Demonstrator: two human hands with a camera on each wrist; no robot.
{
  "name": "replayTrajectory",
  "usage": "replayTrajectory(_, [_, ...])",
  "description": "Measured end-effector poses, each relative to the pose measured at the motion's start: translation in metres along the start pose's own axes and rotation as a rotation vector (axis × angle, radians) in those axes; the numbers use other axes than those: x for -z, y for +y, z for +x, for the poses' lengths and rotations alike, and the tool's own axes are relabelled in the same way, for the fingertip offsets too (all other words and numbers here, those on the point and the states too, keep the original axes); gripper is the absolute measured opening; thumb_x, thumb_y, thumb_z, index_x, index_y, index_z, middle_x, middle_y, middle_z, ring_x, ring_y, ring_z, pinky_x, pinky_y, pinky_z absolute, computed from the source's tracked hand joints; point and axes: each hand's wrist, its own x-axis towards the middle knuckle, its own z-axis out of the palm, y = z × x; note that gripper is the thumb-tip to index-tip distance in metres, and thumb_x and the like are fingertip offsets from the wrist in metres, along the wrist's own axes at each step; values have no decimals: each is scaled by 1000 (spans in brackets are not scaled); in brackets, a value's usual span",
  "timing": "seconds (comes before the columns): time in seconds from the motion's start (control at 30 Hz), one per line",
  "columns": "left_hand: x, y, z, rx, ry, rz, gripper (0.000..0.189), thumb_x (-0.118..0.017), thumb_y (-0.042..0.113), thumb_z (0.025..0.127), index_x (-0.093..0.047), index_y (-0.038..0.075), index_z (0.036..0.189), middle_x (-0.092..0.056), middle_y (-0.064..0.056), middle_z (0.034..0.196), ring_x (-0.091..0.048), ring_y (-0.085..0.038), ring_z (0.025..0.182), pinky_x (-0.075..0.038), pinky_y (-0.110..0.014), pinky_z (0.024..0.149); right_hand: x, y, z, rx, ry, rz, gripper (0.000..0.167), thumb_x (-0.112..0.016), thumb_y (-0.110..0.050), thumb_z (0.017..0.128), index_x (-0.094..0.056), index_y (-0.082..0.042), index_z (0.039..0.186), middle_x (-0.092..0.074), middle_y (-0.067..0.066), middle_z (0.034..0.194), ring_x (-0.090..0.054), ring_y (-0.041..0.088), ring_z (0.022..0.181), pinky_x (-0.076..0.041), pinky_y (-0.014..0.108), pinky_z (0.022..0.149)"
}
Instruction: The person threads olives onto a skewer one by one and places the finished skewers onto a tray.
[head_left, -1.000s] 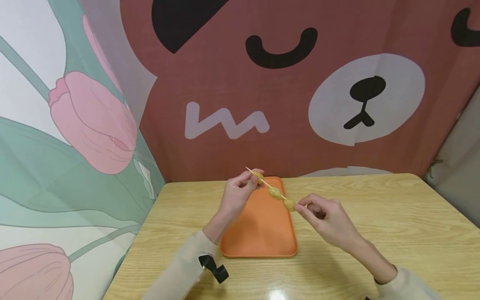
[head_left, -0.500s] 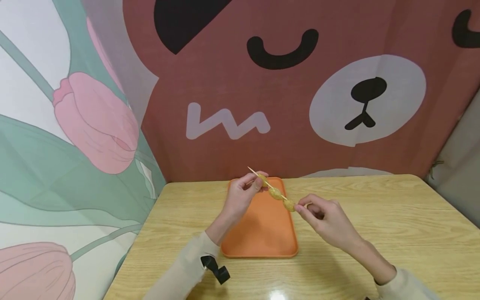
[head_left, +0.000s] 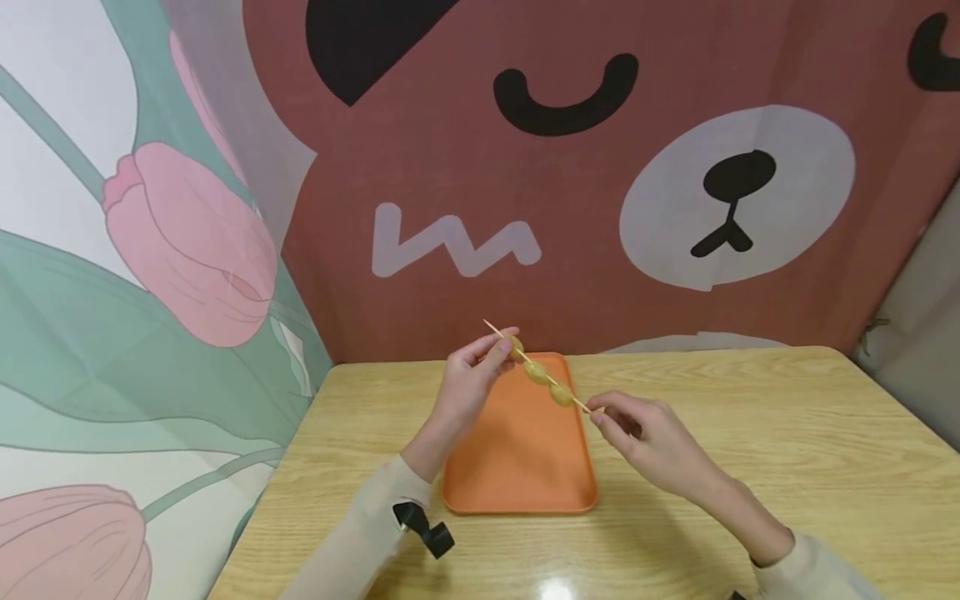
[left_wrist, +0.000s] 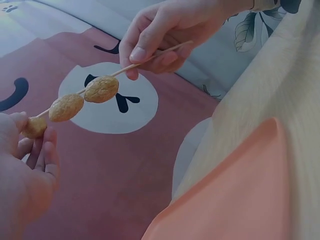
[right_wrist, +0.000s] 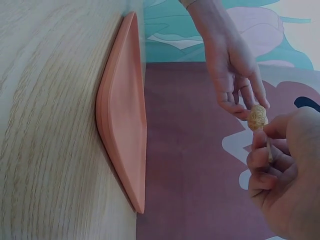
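Three lumpy golden-brown food balls are threaded on a thin wooden skewer (head_left: 582, 406), held slanting above the orange tray (head_left: 525, 467). My left hand (head_left: 467, 385) pinches the far ball (left_wrist: 35, 127) between thumb and fingers, and the skewer's tip sticks out past it. The middle ball (left_wrist: 66, 107) and the near ball (left_wrist: 101, 89) sit close together along the stick. At the other end, my right hand (head_left: 656, 437) grips the bare stick with thumb and fingertips. A short length of stick shows between that hand and the near ball (right_wrist: 257, 117).
Beneath the hands is a light wood-grain table (head_left: 750, 400) bearing the tray. A cloth backdrop with a cartoon bear (head_left: 450, 308) rises along the table's back edge. Another with tulips (head_left: 187, 242) hangs at the left. A black wrist device (head_left: 423, 528) is on the left sleeve.
My left hand has moved up and to the left, and the skewer and balls with it. Bare stick now shows between the near ball and my right hand, which stays almost in place.
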Motion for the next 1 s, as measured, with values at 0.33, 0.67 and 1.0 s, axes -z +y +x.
replayTrajectory(0.33, [-2,4,1,-4,-19,-15,48,-58,38,105,-69,-6,123,-63,-20,129,-62,-34,111,-51,-42,98,0,-1,0,60,26,15,18,-66,-2,99,-71,-18,107,-51,-14,68,-42,2,52,-40,23,45])
replayTrajectory(0.67, [-2,9,-2,-2,-54,-72,44,-59,34,106,-72,-6,115,-57,-30,129,-64,-29,103,-54,-39,94,-1,7,-2,51,25,58,24,-65,1,99,-70,-22,105,-55,-9,70,-41,4,51,-38,23,43])
replayTrajectory(1.0, [-6,14,-4,4,-62,-81,42,-59,33,105,-73,-7,109,-60,-25,125,-64,-25,98,-54,-31,87,-3,13,-3,17,54,47,22,-65,0,99,-70,-21,101,-54,-11,70,-41,5,50,-38,23,43])
